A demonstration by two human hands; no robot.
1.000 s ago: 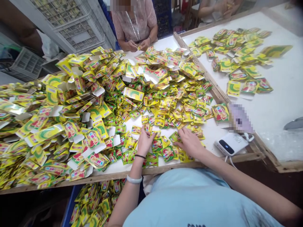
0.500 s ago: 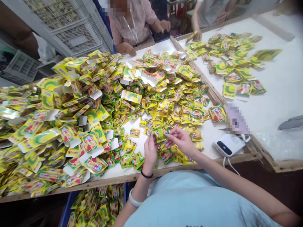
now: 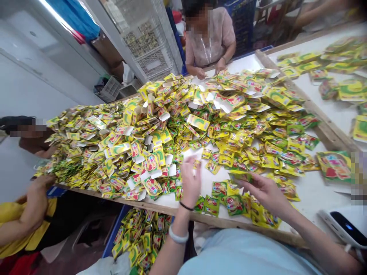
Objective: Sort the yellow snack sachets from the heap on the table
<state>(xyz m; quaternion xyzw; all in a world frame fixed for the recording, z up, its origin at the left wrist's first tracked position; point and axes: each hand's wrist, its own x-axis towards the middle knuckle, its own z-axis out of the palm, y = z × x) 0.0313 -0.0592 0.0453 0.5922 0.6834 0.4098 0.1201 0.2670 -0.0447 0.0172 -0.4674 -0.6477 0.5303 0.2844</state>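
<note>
Right hand [image 3: 265, 191] grips a yellow-green packet [image 3: 240, 176] above the white tabletop [image 3: 207, 183]; the left hand [image 3: 191, 183] is blurred, its grasp impossible to tell. Open surface separates them. Glossy sachets [image 3: 241, 135] spread beyond; angular cartons [image 3: 198, 122] heap left, reaching the near wooden edge [image 3: 160, 208].

On the white-topped wooden-edged table [image 3: 307, 198], a heap of yellow-and-green printed cardboard boxes [image 3: 129, 147] stretches across the left and far middle, with small yellow-and-green foil packets [image 3: 243, 143] spread right of its near part. A long brown wooden strip [image 3: 323, 126] separates these from yellow-and-green printed packs [image 3: 351, 91] at the far right, while a white plastic power bank [image 3: 341, 225] sits near right. Below the near edge, a blue plastic crate [image 3: 113, 235] holds more packs; stacked white plastic mesh crates [image 3: 155, 63] stand beyond the heap.
</note>
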